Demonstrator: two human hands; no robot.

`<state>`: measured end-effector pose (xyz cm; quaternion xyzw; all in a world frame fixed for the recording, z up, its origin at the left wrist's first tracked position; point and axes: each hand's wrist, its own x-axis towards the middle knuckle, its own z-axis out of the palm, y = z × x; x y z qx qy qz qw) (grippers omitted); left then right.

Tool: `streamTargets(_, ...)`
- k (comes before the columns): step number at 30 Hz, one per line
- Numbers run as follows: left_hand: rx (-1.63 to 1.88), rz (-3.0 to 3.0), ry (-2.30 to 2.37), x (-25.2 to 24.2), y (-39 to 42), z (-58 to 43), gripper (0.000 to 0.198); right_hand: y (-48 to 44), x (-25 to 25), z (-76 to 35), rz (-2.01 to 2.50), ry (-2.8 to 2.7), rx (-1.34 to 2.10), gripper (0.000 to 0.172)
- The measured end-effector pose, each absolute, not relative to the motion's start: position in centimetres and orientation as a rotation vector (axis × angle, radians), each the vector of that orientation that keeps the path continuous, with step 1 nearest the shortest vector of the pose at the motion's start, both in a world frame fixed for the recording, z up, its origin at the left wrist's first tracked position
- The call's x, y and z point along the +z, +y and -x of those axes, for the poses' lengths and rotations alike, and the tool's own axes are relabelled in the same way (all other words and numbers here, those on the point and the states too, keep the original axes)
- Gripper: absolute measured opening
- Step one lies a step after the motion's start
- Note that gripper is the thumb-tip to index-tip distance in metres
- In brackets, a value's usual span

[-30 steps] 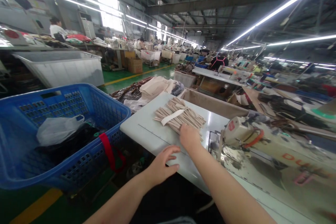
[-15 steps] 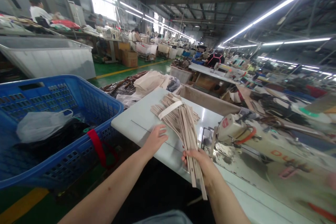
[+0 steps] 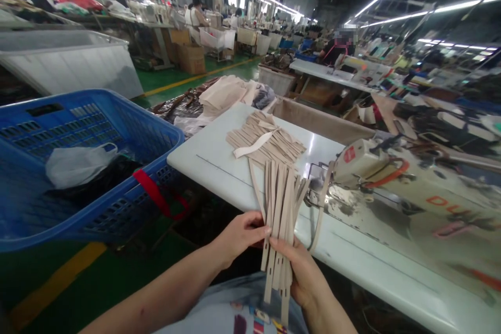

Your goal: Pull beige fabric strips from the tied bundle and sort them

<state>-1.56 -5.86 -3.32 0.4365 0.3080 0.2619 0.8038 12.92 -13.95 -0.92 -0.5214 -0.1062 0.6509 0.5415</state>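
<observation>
A fanned bunch of beige strips (image 3: 279,203), some with small slots near their lower ends, is held over the front edge of the white table (image 3: 207,167). My right hand (image 3: 299,266) wraps the bunch from the right, thumb across the front. From the left, my left hand (image 3: 248,235) pinches the strips at the bunch's left side; its fingertips are partly hidden behind them. Beyond the bunch lies a pile of similar strips (image 3: 270,138), with a pale band (image 3: 254,146) across it. One single strip (image 3: 323,209) hangs over the table edge by the sewing machine.
A sewing machine (image 3: 410,177) stands on the table at right. To the left is a blue basket (image 3: 160,141) holding plastic bags, with a red strap (image 3: 152,190) on its rim. Pale cloth (image 3: 227,91) lies behind the table; a co-worker (image 3: 336,49) sits farther back.
The bunch has come away from the pile toward me and is fanned out. My left hand has moved from the tabletop onto the strips. The view has tilted down.
</observation>
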Motion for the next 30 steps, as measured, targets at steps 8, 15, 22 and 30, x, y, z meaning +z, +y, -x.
streamTargets(8,0.595,-0.870,0.782,-4.4,-7.2,1.2,0.043,-15.5,-2.0,-12.7,1.242,-0.217,1.588,0.052)
streamTargets(15,0.557,-0.866,0.790,-3.8,-7.3,2.0,0.023,-15.7,-2.2,-12.6,1.242,-0.149,1.581,0.044)
streamTargets(22,0.579,-0.615,0.836,-4.5,-7.4,2.0,0.014,-15.6,-1.8,-12.5,1.245,-0.206,1.601,0.035)
streamTargets(30,0.515,-0.664,0.759,-4.8,-7.4,1.4,0.042,-15.7,-2.0,-12.6,1.273,-0.191,1.577,0.047)
